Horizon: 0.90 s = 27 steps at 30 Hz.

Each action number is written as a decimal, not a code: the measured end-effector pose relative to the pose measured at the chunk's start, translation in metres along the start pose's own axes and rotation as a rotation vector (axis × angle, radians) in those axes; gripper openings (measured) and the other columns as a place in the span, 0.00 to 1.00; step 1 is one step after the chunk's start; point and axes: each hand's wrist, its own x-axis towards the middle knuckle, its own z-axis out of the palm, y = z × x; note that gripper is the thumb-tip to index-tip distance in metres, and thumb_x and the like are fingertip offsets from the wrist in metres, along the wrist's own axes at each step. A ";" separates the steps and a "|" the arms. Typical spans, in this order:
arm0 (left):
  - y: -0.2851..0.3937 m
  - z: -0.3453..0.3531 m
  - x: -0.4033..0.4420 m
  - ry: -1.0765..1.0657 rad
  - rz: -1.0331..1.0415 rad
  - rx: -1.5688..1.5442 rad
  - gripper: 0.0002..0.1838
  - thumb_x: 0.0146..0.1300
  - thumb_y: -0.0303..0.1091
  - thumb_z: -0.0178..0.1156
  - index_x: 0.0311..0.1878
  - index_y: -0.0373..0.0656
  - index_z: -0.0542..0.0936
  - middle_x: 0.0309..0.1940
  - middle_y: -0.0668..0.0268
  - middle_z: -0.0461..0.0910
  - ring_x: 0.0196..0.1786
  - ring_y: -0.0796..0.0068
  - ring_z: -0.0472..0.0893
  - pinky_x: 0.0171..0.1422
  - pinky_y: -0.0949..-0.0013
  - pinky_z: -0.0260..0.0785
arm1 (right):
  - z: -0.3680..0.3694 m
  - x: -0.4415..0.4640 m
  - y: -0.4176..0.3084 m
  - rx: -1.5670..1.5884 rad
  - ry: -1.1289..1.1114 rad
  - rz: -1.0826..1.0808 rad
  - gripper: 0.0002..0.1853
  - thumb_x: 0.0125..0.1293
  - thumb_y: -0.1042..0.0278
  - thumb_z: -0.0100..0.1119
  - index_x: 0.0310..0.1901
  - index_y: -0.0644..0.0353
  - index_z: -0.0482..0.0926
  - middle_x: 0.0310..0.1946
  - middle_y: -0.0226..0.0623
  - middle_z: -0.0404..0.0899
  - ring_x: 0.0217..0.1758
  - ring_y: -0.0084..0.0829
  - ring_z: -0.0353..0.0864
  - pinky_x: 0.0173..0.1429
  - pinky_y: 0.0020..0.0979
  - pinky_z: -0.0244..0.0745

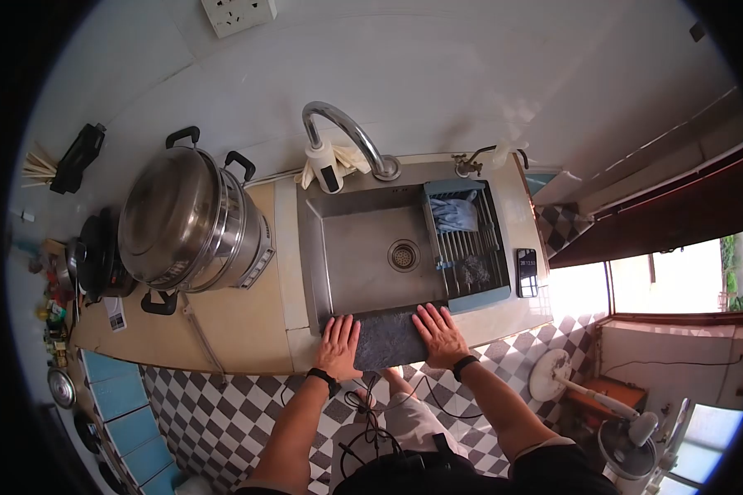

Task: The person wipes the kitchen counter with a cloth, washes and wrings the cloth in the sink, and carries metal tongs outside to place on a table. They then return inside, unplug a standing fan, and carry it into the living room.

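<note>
My left hand (338, 346) lies flat with fingers spread on the left end of a dark grey cloth (390, 338). On the cloth's right end rests my right hand (442, 337), its fingers also stretched out. The cloth hangs over the front edge of the steel sink (363, 247). A drying rack (468, 247) with blue-grey ends sits across the sink's right side, and a light blue cloth (456, 214) lies in it. Behind the sink the curved faucet (351, 128) rises over the basin.
A large steel steamer pot (173, 219) stands left of the sink on the counter (252, 330). A phone (527, 272) lies to the right. A small tap (470, 165) is at the back right, and cables (371, 412) hang before my body.
</note>
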 end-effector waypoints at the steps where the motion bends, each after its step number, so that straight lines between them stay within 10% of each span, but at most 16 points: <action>1: 0.007 -0.003 -0.004 -0.064 -0.026 0.041 0.68 0.41 0.60 0.75 0.79 0.32 0.54 0.79 0.44 0.51 0.83 0.45 0.49 0.87 0.45 0.35 | -0.004 -0.005 -0.004 -0.012 -0.022 0.003 0.50 0.53 0.58 0.66 0.79 0.58 0.57 0.82 0.44 0.52 0.86 0.45 0.47 0.87 0.50 0.38; 5: 0.013 -0.033 -0.002 0.094 0.010 -0.093 0.58 0.49 0.59 0.74 0.78 0.38 0.61 0.79 0.48 0.52 0.81 0.50 0.54 0.86 0.47 0.45 | -0.041 -0.005 -0.015 0.259 0.029 -0.087 0.58 0.52 0.39 0.75 0.78 0.59 0.56 0.81 0.54 0.48 0.83 0.55 0.49 0.84 0.54 0.46; 8: 0.025 -0.020 0.013 0.313 0.015 -0.660 0.33 0.62 0.47 0.70 0.67 0.44 0.73 0.66 0.55 0.74 0.64 0.55 0.78 0.70 0.54 0.70 | -0.008 0.011 -0.022 1.195 -0.039 0.278 0.30 0.71 0.59 0.62 0.69 0.65 0.68 0.70 0.57 0.69 0.70 0.49 0.74 0.67 0.51 0.75; 9: 0.029 -0.015 0.021 0.000 -0.296 -1.182 0.29 0.72 0.52 0.60 0.68 0.43 0.72 0.57 0.54 0.80 0.61 0.54 0.80 0.67 0.52 0.72 | 0.006 0.021 -0.019 1.672 -0.259 0.579 0.24 0.75 0.64 0.55 0.67 0.67 0.69 0.67 0.56 0.72 0.70 0.47 0.75 0.66 0.50 0.77; 11: 0.007 0.018 0.035 -0.334 -0.503 -2.433 0.32 0.79 0.59 0.47 0.72 0.42 0.68 0.64 0.51 0.77 0.67 0.51 0.76 0.73 0.50 0.67 | 0.018 0.028 -0.015 1.987 -0.303 0.707 0.22 0.80 0.63 0.44 0.67 0.71 0.68 0.65 0.54 0.75 0.70 0.47 0.76 0.70 0.51 0.75; 15: -0.003 0.027 0.033 -0.371 -0.246 -2.844 0.48 0.74 0.74 0.32 0.80 0.40 0.57 0.77 0.44 0.61 0.79 0.45 0.62 0.83 0.44 0.51 | 0.038 0.024 -0.011 2.469 -0.210 0.707 0.27 0.81 0.54 0.44 0.67 0.71 0.67 0.62 0.53 0.78 0.67 0.49 0.78 0.73 0.51 0.71; 19: 0.009 0.036 0.039 -0.252 -0.669 -2.333 0.37 0.79 0.63 0.40 0.73 0.39 0.67 0.65 0.46 0.77 0.67 0.50 0.78 0.75 0.47 0.65 | 0.024 0.033 -0.033 1.949 -0.075 0.714 0.23 0.80 0.58 0.48 0.64 0.71 0.71 0.61 0.51 0.79 0.64 0.46 0.80 0.72 0.50 0.72; 22: 0.036 -0.010 0.021 0.355 -0.196 -0.805 0.22 0.67 0.32 0.65 0.63 0.40 0.76 0.61 0.52 0.78 0.61 0.56 0.80 0.66 0.55 0.72 | 0.003 0.033 -0.059 0.891 0.326 0.436 0.22 0.71 0.68 0.58 0.63 0.70 0.73 0.61 0.52 0.79 0.66 0.48 0.78 0.69 0.51 0.72; 23: 0.032 -0.012 0.021 0.393 -0.032 -0.499 0.30 0.67 0.37 0.64 0.71 0.39 0.71 0.72 0.50 0.68 0.72 0.52 0.71 0.75 0.51 0.65 | -0.001 0.034 -0.063 0.448 0.531 0.218 0.25 0.68 0.70 0.60 0.65 0.68 0.72 0.64 0.53 0.76 0.71 0.50 0.74 0.72 0.54 0.68; 24: 0.031 -0.011 0.022 0.372 -0.005 -0.343 0.33 0.68 0.41 0.62 0.73 0.38 0.69 0.75 0.50 0.63 0.75 0.53 0.67 0.79 0.50 0.59 | -0.001 0.034 -0.063 0.261 0.391 0.179 0.33 0.66 0.64 0.60 0.71 0.69 0.66 0.73 0.55 0.66 0.81 0.53 0.58 0.82 0.58 0.50; 27: 0.019 0.010 0.019 0.270 -0.015 -0.218 0.40 0.71 0.52 0.55 0.77 0.33 0.62 0.81 0.48 0.54 0.83 0.54 0.54 0.86 0.51 0.43 | 0.021 0.035 -0.063 0.107 0.150 0.145 0.39 0.68 0.55 0.56 0.75 0.71 0.60 0.79 0.56 0.55 0.85 0.53 0.48 0.85 0.59 0.35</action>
